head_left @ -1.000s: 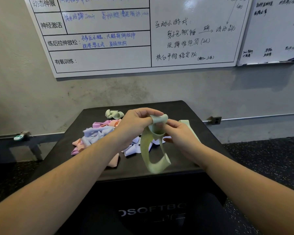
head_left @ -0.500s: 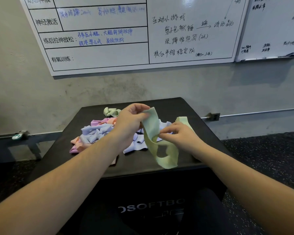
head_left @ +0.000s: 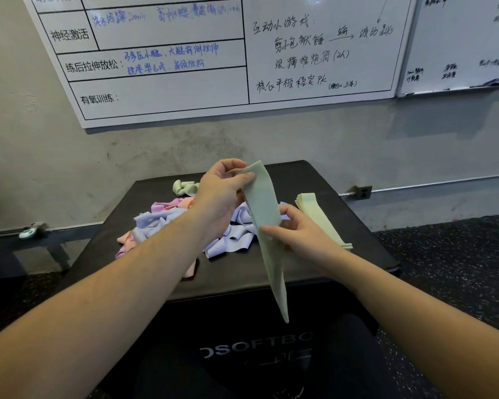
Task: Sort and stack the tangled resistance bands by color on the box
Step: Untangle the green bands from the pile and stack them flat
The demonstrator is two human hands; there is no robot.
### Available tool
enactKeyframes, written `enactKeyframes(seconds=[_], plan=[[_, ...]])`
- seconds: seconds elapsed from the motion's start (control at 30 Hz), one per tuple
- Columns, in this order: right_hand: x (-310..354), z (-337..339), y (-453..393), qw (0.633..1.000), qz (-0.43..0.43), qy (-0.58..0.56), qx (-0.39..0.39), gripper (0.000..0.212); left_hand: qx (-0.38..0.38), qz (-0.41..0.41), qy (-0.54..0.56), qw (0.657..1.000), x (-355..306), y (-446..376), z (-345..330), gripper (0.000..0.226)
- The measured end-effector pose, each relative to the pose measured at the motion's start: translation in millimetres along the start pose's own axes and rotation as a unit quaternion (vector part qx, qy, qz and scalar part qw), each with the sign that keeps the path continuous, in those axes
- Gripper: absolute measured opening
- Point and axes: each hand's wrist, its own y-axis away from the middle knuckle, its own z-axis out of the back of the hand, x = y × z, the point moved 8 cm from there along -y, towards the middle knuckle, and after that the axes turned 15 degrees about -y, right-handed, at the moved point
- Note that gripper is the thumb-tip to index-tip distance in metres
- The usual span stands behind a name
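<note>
Flattening step, I judge: my left hand (head_left: 219,194) pinches the green band (head_left: 267,226) at its top, right hand (head_left: 297,234) pinching mid-length, tail hanging below; next, lay it on the green stack (head_left: 320,217) just right of my grip.

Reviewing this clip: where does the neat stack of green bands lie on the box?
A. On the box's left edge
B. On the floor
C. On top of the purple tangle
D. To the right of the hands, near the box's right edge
D: the flat green stack lies on the box just right of the right hand, apart from the tangle.
</note>
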Motion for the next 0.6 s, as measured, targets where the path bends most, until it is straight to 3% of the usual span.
enactKeyframes(seconds=[0.17, 0.33, 0.43, 0.6], plan=[[-14, 19, 8, 0.999, -0.018, 0.04, -0.033, 0.014, -0.049, -0.007, -0.007, 0.999, 0, -10, 11, 0.026], [-18, 40, 13, 0.998, -0.01, 0.031, -0.058, 0.006, -0.059, -0.011, -0.086, 0.995, 14, -16, 13, 0.022], [-26, 45, 23, 0.999, -0.042, 0.026, -0.01, 0.022, -0.075, 0.005, -0.091, 0.993, 25, -20, 13, 0.018], [-29, 75, 33, 0.994, -0.053, 0.078, -0.051, 0.021, -0.085, 0.012, -0.147, 0.985, 38, -31, 8, 0.01]])
